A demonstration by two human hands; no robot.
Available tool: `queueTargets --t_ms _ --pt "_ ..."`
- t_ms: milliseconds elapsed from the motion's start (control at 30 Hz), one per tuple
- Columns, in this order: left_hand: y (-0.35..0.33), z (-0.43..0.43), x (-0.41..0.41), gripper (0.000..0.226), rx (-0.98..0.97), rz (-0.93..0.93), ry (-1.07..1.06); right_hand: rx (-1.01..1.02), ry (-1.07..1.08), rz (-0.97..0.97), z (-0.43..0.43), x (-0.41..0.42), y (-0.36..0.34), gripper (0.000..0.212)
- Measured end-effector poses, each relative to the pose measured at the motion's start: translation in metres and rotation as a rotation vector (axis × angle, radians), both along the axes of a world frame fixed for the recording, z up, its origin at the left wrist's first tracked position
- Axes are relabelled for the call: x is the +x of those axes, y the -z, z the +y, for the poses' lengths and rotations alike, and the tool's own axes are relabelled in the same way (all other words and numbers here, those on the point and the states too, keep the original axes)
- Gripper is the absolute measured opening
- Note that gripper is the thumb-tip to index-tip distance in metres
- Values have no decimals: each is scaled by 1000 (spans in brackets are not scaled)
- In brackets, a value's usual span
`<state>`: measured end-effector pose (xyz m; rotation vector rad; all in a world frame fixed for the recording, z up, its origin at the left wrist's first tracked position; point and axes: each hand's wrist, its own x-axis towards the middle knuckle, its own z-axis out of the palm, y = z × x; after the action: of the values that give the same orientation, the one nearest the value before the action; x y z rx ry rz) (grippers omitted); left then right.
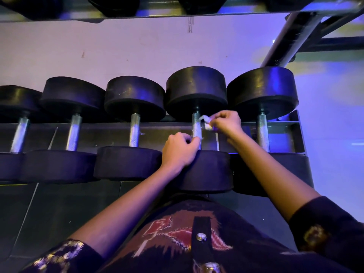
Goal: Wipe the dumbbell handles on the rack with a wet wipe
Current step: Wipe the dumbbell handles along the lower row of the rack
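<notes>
Purple-lit rack (285,128): right hand (226,123) fingers (214,123) pinch wipe (206,126) beside handle (196,126); left hand (179,151) fingers (192,142) curl, hold unclear.

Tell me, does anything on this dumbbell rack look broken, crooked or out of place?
Nothing much. The dumbbells sit side by side on the rack. The wall behind has a few small scuffs, and the wet wipe pinched in the right hand beside the handle is a crumpled scrap.

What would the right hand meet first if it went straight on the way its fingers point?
Probably the metal handle directly left of it. The right hand pinches the wet wipe, which looks nearly against that handle; depth is unclear.
</notes>
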<state>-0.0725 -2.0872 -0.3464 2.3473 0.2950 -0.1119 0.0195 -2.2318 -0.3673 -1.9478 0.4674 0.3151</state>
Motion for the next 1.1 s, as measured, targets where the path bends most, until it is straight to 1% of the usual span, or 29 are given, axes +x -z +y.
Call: queueTargets --t_ms 100,167,233,300,400,433,500,533,600,633,700,767,833,900,1000,1100 --pt "0 -1 0 42 0 3 -7 29 24 -31 17 13 5 23" --pt "-1 -1 -1 41 -5 6 -11 -33 17 -75 23 16 15 17" --pt "-2 -1 -1 41 -7 5 -11 -76 -11 -115 22 16 22 18" --pt "-2 0 0 42 -2 4 -12 -134 -72 -148 21 12 20 16" --pt "0 0 0 41 0 8 -10 -236 -195 -216 18 4 12 5" --pt "1 0 0 40 -8 7 -7 -256 -240 -225 18 2 10 5" --pt "1 1 -1 41 -21 -3 -1 -264 -298 -221 17 -2 6 15" --pt "0 1 -1 41 -20 -5 1 -267 -306 -215 17 -3 5 18" --pt "-1 1 -1 41 -13 0 0 -242 -266 -179 17 -1 6 16" --pt "-1 1 -1 42 -11 4 -1 -199 -228 -145 17 1 6 16" --pt "-2 1 -1 45 -9 10 -5 -103 -181 -80 14 4 5 22" --pt "-3 0 -2 45 -9 16 -7 -47 -205 -38 11 2 0 21" --pt "-4 0 -1 44 -6 18 -7 -38 -234 14 8 -5 -4 17" --pt "-3 0 -1 43 -6 18 -6 -41 -219 72 3 -12 -3 14" --pt "-3 1 -1 42 -8 18 -7 -22 -212 167 -1 -19 0 16" --pt "-2 1 -1 40 -4 19 -10 -80 -244 180 6 -24 5 19"
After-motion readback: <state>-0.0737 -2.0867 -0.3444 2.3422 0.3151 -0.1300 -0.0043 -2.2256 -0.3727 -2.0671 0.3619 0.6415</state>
